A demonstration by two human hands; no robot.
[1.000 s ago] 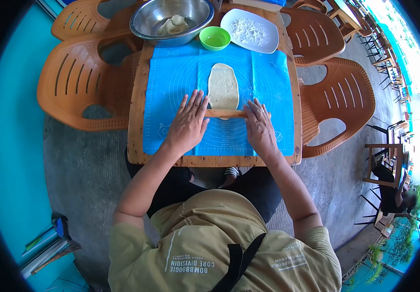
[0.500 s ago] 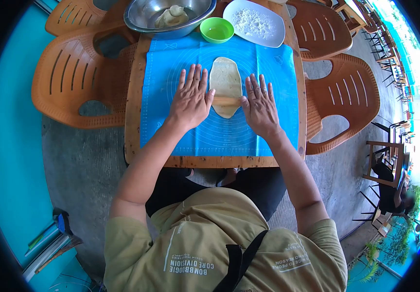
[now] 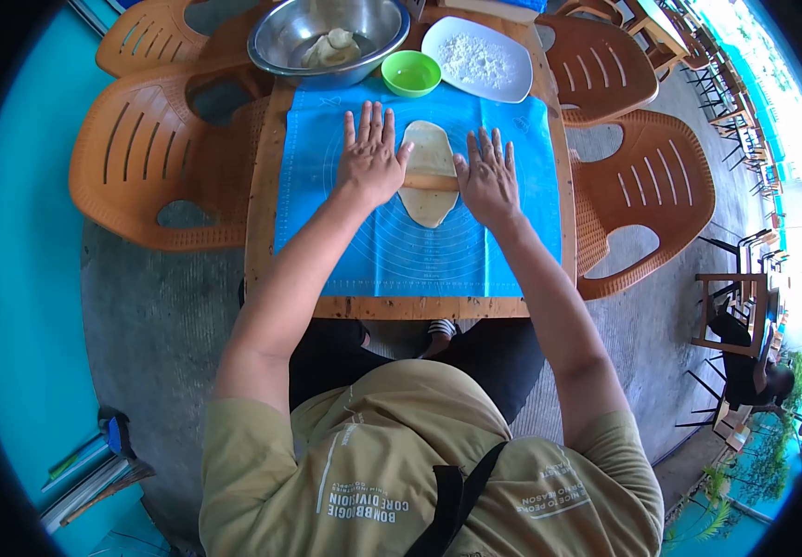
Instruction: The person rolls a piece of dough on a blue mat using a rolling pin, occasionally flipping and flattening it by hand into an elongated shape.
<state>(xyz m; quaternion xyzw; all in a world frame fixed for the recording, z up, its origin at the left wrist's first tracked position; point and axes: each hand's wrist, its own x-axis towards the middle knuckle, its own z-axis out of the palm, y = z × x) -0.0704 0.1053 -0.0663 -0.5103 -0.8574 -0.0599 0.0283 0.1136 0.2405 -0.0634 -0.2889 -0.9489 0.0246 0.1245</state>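
A flattened oval of dough [image 3: 430, 148] lies lengthwise on the blue silicone mat [image 3: 345, 265]. Across its middle rests a wooden rolling pin [image 3: 431, 183], whose ends are hidden beneath my palms. My left hand [image 3: 371, 162] lies flat over the pin's left end, its fingers stretched forward. Over the right end is my right hand [image 3: 489, 181], likewise flat and with fingers spread a little. Neither hand wraps round the pin.
Behind the mat stand a metal bowl [image 3: 266, 42] with a lump of dough [image 3: 334, 48], a green bowl [image 3: 411, 74] and a white plate of flour [image 3: 475, 61]. Orange chairs [image 3: 155, 158] flank the wooden table [image 3: 262, 223]. A person [image 3: 744, 362] sits far right.
Both hands and the rolling pin have moved forward along the dough, away from my body. The view has shifted slightly.
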